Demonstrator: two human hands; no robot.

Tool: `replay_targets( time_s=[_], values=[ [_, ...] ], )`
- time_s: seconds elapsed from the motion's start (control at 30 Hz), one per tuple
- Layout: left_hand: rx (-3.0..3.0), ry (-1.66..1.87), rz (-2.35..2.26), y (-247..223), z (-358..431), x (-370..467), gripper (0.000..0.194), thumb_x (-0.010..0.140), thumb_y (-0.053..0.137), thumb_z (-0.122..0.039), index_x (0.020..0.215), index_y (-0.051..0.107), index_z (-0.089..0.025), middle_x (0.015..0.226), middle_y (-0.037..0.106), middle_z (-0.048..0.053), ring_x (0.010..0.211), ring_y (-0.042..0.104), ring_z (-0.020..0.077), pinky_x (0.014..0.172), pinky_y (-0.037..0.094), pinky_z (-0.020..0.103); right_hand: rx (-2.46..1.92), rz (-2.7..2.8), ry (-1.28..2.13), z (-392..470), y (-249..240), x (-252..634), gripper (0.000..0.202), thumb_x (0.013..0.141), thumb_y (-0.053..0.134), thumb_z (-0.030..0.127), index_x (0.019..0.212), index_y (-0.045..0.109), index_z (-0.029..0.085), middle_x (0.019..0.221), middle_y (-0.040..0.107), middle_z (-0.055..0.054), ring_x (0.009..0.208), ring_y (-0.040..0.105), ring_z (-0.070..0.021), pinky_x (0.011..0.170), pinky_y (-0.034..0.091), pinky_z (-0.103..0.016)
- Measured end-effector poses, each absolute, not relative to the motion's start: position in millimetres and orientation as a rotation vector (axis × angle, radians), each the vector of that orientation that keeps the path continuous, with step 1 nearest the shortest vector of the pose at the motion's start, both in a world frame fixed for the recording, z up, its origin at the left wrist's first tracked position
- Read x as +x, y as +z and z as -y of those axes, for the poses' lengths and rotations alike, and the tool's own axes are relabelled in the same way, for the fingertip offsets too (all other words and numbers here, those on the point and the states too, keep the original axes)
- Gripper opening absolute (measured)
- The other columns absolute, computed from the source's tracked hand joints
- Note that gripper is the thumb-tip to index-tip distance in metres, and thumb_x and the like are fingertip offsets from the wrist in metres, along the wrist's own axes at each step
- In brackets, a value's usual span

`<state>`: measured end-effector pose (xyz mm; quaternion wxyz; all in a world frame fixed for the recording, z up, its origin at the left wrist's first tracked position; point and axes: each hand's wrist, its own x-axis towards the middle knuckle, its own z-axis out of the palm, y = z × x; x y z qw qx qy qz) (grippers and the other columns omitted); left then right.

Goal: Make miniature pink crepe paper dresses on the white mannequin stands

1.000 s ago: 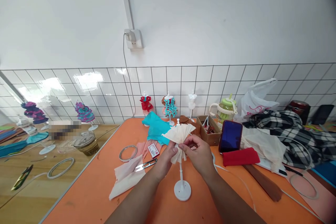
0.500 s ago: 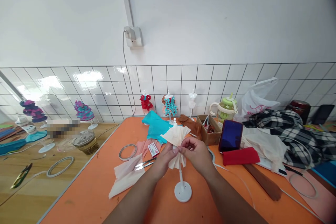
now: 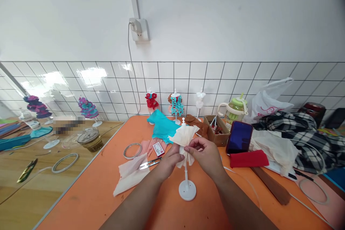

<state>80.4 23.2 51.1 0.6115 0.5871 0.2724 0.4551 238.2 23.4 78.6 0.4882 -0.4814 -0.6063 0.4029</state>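
A small white mannequin stand [image 3: 187, 190] stands upright on the orange table, with cream crepe paper [image 3: 184, 136] gathered round its torso and flared out above and below the waist. My left hand [image 3: 172, 160] is closed on the paper at the left side of the waist. From the right, my right hand [image 3: 203, 154] pinches the gathered paper at the front. Scissors [image 3: 149, 163] lie left of my left hand, beside a pale pink paper piece [image 3: 130, 176].
Turquoise paper [image 3: 164, 125], a tape ring [image 3: 132, 151] and a small box [image 3: 158, 149] lie behind on the left. Dressed mannequins [image 3: 176, 106] line the wall. An open carton [image 3: 218, 134], a phone [image 3: 239, 137] and red paper [image 3: 249, 159] stand or lie to the right.
The view has shifted slightly. The paper's upper flare is tilted and bunched more narrowly. My right hand's fingers have moved slightly on the paper; both hands still hold it.
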Motion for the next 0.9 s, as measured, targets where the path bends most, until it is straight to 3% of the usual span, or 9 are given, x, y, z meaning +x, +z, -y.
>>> replay_targets(
  time_s=[0.17, 0.3, 0.4, 0.5, 0.7, 0.9],
  values=[
    [1.386, 1.050, -0.728, 47, -23, 79, 0.065, 0.078, 0.048, -0.023, 0.141, 0.035, -0.021, 0.140, 0.044, 0.006, 0.130, 0.032, 0.0304, 0.105, 0.027, 0.042, -1.177, 1.483, 0.961, -23, 80, 238, 0.019, 0.068, 0.072, 0.034, 0.066, 0.062, 0.018, 0.062, 0.058, 0.001, 0.055, 0.049, -0.0122, 0.051, 0.037, -0.024],
    [1.335, 1.065, -0.658, 43, -23, 82, 0.066, 0.078, 0.046, -0.024, 0.142, 0.033, -0.021, 0.140, 0.045, 0.007, 0.130, 0.032, 0.0323, 0.103, 0.029, 0.045, -1.152, 1.409, 0.971, -26, 76, 237, 0.027, 0.063, 0.076, 0.032, 0.069, 0.053, 0.019, 0.065, 0.055, 0.003, 0.057, 0.047, -0.0105, 0.052, 0.038, -0.023],
    [1.340, 1.073, -0.573, 43, -22, 85, 0.068, 0.078, 0.046, -0.026, 0.144, 0.030, -0.022, 0.141, 0.043, 0.007, 0.131, 0.031, 0.0325, 0.105, 0.027, 0.045, -1.055, 1.277, 1.125, -30, 69, 237, 0.043, 0.059, 0.079, 0.028, 0.078, 0.040, 0.022, 0.069, 0.051, 0.007, 0.052, 0.044, -0.0074, 0.048, 0.037, -0.021],
    [1.382, 1.063, -0.548, 45, -20, 86, 0.071, 0.078, 0.049, -0.029, 0.145, 0.026, -0.024, 0.143, 0.041, 0.006, 0.130, 0.032, 0.0329, 0.105, 0.027, 0.045, -0.985, 1.194, 1.326, -34, 64, 237, 0.046, 0.063, 0.076, 0.033, 0.080, 0.034, 0.024, 0.068, 0.048, 0.009, 0.045, 0.043, -0.0063, 0.041, 0.036, -0.020],
    [1.423, 0.977, -0.561, 57, -19, 83, 0.059, 0.087, 0.050, -0.044, 0.140, 0.036, -0.023, 0.138, 0.047, 0.009, 0.127, 0.039, 0.0311, 0.101, 0.034, 0.042, -0.955, 1.274, 1.485, -38, 64, 243, 0.042, 0.061, 0.079, 0.036, 0.083, 0.048, 0.019, 0.075, 0.053, 0.003, 0.058, 0.047, -0.0087, 0.044, 0.040, -0.019],
    [1.533, 0.913, -0.699, 65, -27, 78, 0.050, 0.083, 0.061, -0.039, 0.129, 0.050, -0.021, 0.125, 0.058, 0.009, 0.117, 0.050, 0.0285, 0.096, 0.040, 0.040, -0.960, 1.418, 1.600, -38, 67, 259, 0.045, 0.062, 0.078, 0.044, 0.092, 0.057, 0.018, 0.076, 0.055, 0.001, 0.061, 0.049, -0.0102, 0.047, 0.041, -0.020]
  ],
)
